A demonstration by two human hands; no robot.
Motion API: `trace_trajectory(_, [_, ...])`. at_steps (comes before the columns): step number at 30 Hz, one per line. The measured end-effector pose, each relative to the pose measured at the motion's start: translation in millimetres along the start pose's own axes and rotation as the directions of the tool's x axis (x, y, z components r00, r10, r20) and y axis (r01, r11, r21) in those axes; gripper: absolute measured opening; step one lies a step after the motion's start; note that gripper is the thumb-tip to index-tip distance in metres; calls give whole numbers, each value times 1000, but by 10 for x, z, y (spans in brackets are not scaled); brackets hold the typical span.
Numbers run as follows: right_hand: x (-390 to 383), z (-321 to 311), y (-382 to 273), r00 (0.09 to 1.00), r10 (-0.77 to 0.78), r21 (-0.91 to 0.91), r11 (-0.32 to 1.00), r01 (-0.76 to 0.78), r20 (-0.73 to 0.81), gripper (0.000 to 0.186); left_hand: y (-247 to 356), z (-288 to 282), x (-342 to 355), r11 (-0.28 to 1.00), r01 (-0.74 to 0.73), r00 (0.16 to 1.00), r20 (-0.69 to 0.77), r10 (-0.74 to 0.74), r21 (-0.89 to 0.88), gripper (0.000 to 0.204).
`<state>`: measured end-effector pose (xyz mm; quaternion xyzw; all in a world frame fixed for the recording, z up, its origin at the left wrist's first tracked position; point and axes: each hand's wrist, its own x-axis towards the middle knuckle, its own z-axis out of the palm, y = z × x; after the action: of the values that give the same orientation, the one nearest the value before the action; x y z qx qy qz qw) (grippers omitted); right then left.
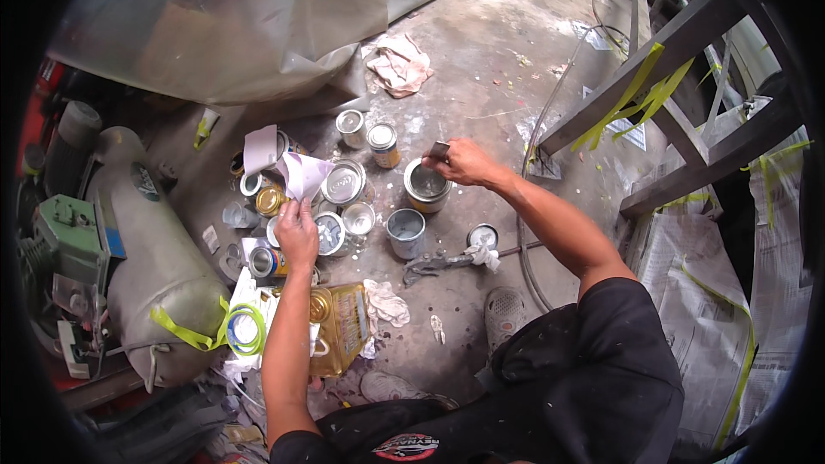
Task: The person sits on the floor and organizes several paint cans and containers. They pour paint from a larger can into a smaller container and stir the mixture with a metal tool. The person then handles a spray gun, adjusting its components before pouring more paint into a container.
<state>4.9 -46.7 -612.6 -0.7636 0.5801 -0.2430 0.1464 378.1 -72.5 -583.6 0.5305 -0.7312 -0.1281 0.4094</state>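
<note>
Concrete floor [490,60] carries the lot, stained and spattered. Next biggest: grey sheet [215,26], draped across top left, lower edge crumpled. Metal frame [713,155] on my right, lime strips hanging off it, newspaper [687,318] spread below. Compressor tank [155,241] lies lengthwise on my left, a lime strip at its near end. Amber jug [344,326] just right of my left forearm. Pinkish rag [400,66] bunched up, well forward of both hands.

Open can [430,204] upright on the floor, grey inside, directly under my right hand. Silver-lidded can [344,182] in the cluster between my two hands, more cans packed around it. Grey cup [406,249] upright, just on my side of the open can.

Lilac paper [302,176] sits folded over the cluster, just beyond my left hand [296,230]. Those fingers are bent, tips at the paper's lower edge; too small to tell if they're pinching it. Right hand [464,163] is curled closed on a short dark flat piece [438,150], its end poking out past the fingers, above the can's rim.
</note>
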Motion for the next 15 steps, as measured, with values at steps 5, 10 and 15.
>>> trace_trajectory(5, [124, -137, -145, 986, 120, -70, 991, -112, 117, 40, -18, -109, -7, 1000, -13, 1000, -8, 13, 26, 21])
trace_trajectory(10, [50, -6, -12, 988, 110, 99, 988, -120, 108, 46, -4, -65, 2, 1000, -6, 1000, -7, 6, 18, 21])
trace_trajectory(15, [93, -88, -16, 998, 63, -177, 983, -59, 14, 50, -15, -73, -2, 1000, -14, 1000, -21, 14, 21, 22])
